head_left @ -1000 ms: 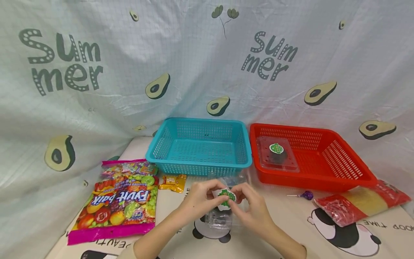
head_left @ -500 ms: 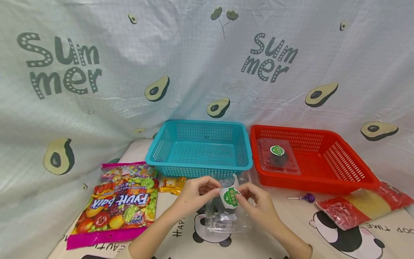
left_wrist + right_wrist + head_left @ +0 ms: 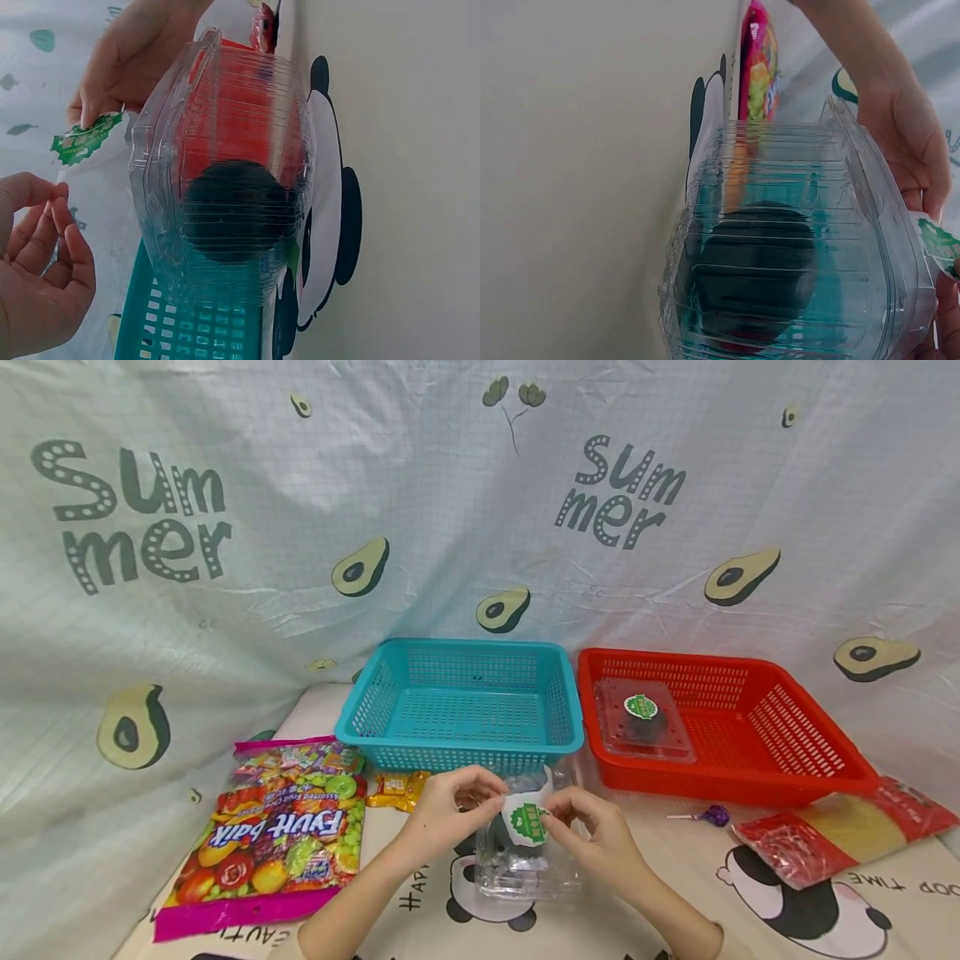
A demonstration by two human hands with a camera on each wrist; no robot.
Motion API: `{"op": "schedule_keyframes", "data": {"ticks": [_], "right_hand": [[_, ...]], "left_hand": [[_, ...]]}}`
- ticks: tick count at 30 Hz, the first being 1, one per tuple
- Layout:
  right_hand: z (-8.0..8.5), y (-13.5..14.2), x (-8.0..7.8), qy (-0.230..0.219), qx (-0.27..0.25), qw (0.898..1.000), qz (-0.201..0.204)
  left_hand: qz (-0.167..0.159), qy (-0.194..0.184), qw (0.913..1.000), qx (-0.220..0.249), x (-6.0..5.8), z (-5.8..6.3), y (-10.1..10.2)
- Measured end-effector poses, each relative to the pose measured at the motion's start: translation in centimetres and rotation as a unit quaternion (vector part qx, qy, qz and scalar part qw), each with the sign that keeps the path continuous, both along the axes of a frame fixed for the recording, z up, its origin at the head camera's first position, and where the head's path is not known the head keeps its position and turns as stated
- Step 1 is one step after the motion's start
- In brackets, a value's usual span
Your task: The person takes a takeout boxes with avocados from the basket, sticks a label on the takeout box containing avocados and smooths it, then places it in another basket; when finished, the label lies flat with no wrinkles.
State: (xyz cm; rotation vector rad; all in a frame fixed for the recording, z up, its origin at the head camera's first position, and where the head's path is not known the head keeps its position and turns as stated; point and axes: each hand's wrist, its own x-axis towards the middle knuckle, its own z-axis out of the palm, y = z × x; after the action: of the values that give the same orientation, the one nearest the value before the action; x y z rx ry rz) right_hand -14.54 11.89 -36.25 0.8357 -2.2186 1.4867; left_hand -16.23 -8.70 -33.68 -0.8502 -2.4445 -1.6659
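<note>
- The left hand (image 3: 446,817) pinches one side of a green and white label (image 3: 527,824) between thumb and forefinger; in the left wrist view its other fingers are bent toward the palm.
- The right hand (image 3: 596,833) pinches the opposite side of this label, so its fingers are also narrow.
- The label is held up over a clear plastic box (image 3: 517,885); whether they touch, I cannot tell.
- This box stands on the panda-patterned surface (image 3: 675,868), before the front edge of the blue basket (image 3: 457,747), and inside it is a dark round thing (image 3: 236,210).
- At the left edge of the surface lies a fruit candy bag (image 3: 277,835), with an orange packet (image 3: 397,789) near the blue basket's front left corner.
- The red basket (image 3: 735,792) carries, along its left wall, a second clear box (image 3: 609,718).
- A lollipop (image 3: 716,815) lies before the red basket's front edge, and a red bag (image 3: 847,835) beside its front right corner.
</note>
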Motion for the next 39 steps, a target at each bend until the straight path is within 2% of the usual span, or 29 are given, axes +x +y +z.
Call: {"op": "schedule_keyframes", "data": {"ticks": [5,9,14,17,19,20,25,31,36,39], "right_hand": [[-1.1,0.6,-0.6,-0.005,-0.002,1.0,0.009],[-2.1,1.1,-1.3,-0.017,-0.001,1.0,-0.001],[-2.2,1.3,-1.5,-0.028,-0.014,0.999,0.012],[-2.1,1.4,-1.5,-0.036,-0.018,0.999,0.016],[-1.9,1.4,-1.4,-0.046,-0.019,0.999,0.015],[-1.9,1.4,-1.4,-0.051,-0.02,0.998,0.014],[-2.0,1.4,-1.4,-0.06,-0.025,0.998,0.012],[-2.3,1.5,-1.8,-0.061,-0.027,0.998,0.007],[-2.4,1.6,-2.0,-0.057,-0.03,0.998,0.004],[-2.5,1.7,-2.0,-0.059,-0.032,0.998,0.005]], "left_hand": [[0.027,-0.001,0.9996,0.012,-0.3,0.2,-0.8],[0.075,-0.002,0.997,0.021,-0.7,0.3,-2.3],[0.132,-0.003,0.9908,0.03,-1.7,-1.5,-5.8],[0.176,-0.01,0.9844,0.001,-2.4,-3.2,-8.0],[0.206,-0.021,0.9778,-0.035,-2.6,-4.1,-9.4],[0.221,-0.025,0.9733,-0.055,-2.8,-5.0,-10.1],[0.265,-0.031,0.9526,-0.147,-2.5,-6.8,-12.9],[0.283,-0.03,0.935,-0.211,-1.9,-7.2,-14.4],[0.28,-0.021,0.9305,-0.235,-1.9,-6.7,-14.3],[0.281,-0.001,0.9279,-0.246,-1.7,-6.3,-13.9]]}}
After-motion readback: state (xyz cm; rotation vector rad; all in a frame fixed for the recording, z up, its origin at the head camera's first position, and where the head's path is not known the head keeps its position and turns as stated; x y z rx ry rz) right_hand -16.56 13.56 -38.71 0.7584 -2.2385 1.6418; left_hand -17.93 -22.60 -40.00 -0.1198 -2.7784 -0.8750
